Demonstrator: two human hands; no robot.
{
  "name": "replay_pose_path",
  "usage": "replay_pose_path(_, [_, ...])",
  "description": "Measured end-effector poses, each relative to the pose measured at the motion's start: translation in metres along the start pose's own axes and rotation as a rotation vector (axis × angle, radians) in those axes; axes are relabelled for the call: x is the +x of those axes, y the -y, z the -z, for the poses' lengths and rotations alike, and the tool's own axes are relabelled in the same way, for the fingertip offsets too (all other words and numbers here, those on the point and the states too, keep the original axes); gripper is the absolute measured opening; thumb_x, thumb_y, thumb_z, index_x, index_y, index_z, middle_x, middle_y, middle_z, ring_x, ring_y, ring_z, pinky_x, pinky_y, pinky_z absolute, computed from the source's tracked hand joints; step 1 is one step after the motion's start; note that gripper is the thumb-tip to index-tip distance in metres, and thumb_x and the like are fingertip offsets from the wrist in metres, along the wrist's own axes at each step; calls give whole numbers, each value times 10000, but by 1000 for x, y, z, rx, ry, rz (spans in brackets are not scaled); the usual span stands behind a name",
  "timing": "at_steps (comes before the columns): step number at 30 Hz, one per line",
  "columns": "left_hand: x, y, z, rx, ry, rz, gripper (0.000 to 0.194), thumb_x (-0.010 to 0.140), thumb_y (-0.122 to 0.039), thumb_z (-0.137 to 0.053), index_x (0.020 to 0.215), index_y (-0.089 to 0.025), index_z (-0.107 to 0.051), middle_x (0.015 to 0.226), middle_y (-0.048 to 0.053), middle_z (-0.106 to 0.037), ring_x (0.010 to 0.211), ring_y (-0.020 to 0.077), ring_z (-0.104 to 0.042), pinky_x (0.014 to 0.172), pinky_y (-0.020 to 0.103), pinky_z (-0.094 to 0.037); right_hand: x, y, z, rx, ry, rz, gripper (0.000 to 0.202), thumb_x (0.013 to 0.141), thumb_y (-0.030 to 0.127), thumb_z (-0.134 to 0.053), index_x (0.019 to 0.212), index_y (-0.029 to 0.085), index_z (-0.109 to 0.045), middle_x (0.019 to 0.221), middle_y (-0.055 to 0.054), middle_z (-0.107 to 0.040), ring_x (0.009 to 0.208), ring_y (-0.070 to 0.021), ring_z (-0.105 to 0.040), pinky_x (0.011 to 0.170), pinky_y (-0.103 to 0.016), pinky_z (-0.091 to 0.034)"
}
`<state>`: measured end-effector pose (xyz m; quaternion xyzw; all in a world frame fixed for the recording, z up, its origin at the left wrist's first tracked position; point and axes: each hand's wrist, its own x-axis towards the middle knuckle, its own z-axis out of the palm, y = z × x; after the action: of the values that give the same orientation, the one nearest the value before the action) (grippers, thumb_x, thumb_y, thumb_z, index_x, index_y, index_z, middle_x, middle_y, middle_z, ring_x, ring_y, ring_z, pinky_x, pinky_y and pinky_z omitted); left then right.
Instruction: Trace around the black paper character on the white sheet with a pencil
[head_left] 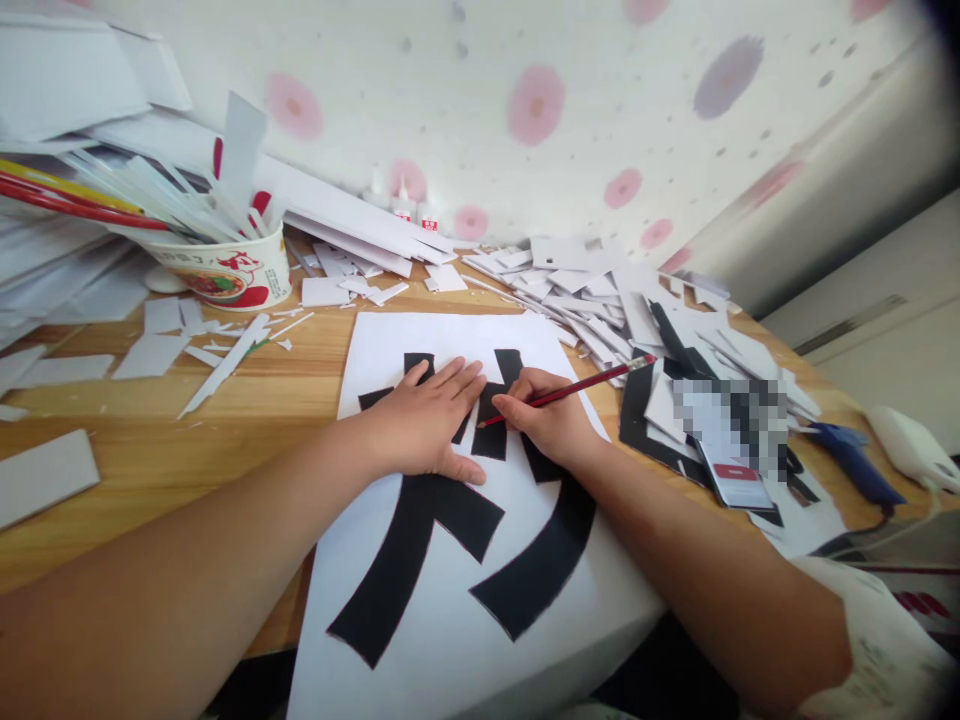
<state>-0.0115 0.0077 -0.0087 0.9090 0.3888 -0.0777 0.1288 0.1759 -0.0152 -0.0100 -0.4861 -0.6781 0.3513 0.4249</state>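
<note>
Pencil (600, 379) in right grip (551, 420), perhaps touching paper (439, 610)

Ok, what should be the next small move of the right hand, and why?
Perhaps slide the red pencil along the edge of the black cutout: the right hand holds the pencil's tip near that edge, while the left hand lies spread over the cutout.

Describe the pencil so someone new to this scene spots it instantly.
On the wooden table, find the large white sheet bearing black shapes. The person's right hand holds the pencil over it, tip down beside the left hand. Slim and mostly red, it stands out against the black and white beneath.
</note>
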Motion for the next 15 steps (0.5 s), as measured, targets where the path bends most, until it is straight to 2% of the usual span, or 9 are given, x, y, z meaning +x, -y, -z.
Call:
replay_pose_path(5, [-1,0,1,-8,-20,-9,1127,667,-758,-539,1500,-135,-104,1570,123,2,1442,317,38,1138,530,-22,2,0,-1,-35,-30,10,293,721,270,-641,511,218,-443,476,33,-523,467,-105,-436,465,-248,-358])
replay_pose_path(11, [-2,-2,3,-24,2,-7,1107,681,-725,-554,1498,-124,-109,1569,123,25,1440,324,45,1137,544,-37,5,-3,0,-18,-10,-12,295,726,278,-647,519,219,-445,476,32,-541,460,-107,-449,459,-245,-359])
replay_pose_path(15, [-2,-2,2,-37,-17,6,1144,660,-740,-552,1498,-113,-89,1566,141,42,1436,334,61,1141,533,-48,6,-3,0,-37,-42,-27,298,732,285,-652,527,215,-447,480,35,-538,467,-104,-439,463,-242,-352])
